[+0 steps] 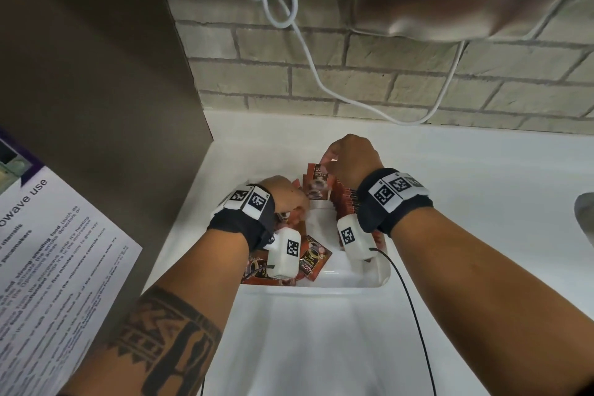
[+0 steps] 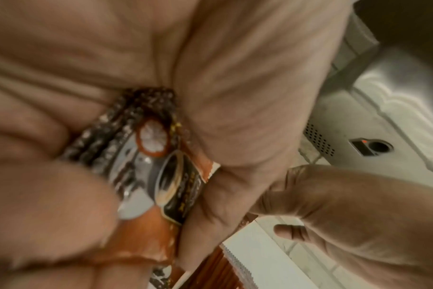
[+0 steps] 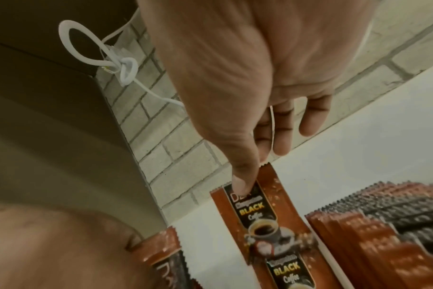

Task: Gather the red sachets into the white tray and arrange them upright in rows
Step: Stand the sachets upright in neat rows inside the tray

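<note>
Over the white tray (image 1: 353, 288), right hand (image 1: 355, 161) pinches a sachet's (image 3: 257, 213) top edge.

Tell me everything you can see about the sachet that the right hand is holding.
The sachet is a red-brown foil-like packet with serrated ends, printed "BLACK Coffee" on a dark label above a picture of a coffee cup. The right hand pinches its top edge, thumb on the label, holding it upright over the white tray, left of the standing row of sachets. A second printed panel follows below it.
</note>
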